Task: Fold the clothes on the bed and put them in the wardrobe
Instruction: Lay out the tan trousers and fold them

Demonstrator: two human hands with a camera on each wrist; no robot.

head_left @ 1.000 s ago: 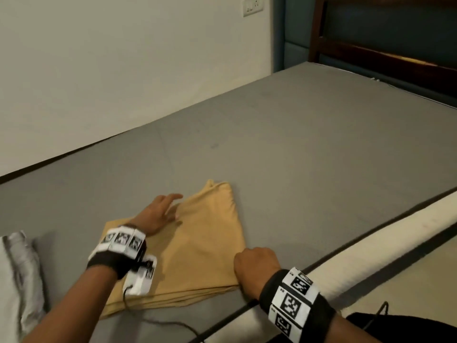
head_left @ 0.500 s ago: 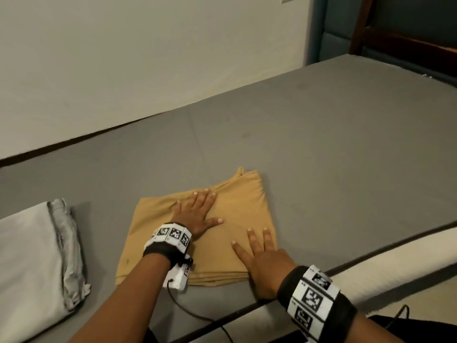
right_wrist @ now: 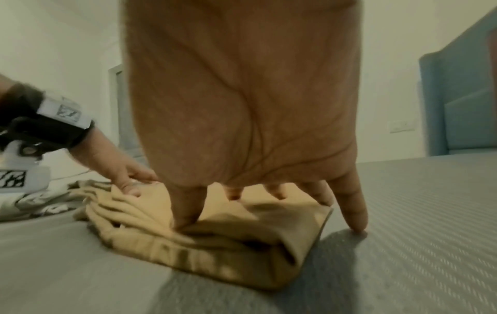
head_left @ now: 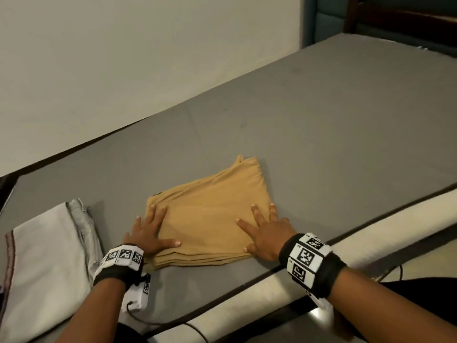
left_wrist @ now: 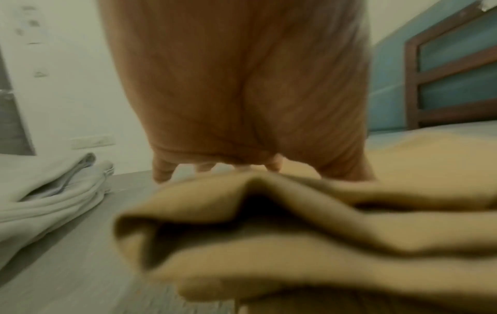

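A folded tan garment [head_left: 210,214] lies in several layers on the grey bed [head_left: 321,132], near its front edge. My left hand [head_left: 150,231] lies flat over the garment's left edge, fingers spread, some on the sheet. My right hand [head_left: 264,231] presses flat on the right front corner with straight fingers. In the right wrist view the right fingers [right_wrist: 188,212] rest on the tan garment [right_wrist: 215,244], and the thumb touches the sheet beside it. The left wrist view shows the tan garment [left_wrist: 309,233] layers close up under my left hand [left_wrist: 234,95].
A folded pale grey garment [head_left: 47,258] lies on the bed to the left of the tan one. The wall [head_left: 123,58] runs along the bed's far side. A dark wooden headboard [head_left: 400,18] stands at the far right. The bed's white front edge [head_left: 371,233] runs below my right wrist.
Both hands have slid outward over the tan garment: the left from its middle to its left edge, the right to the right front corner. The right hand, curled a second ago, is flat.
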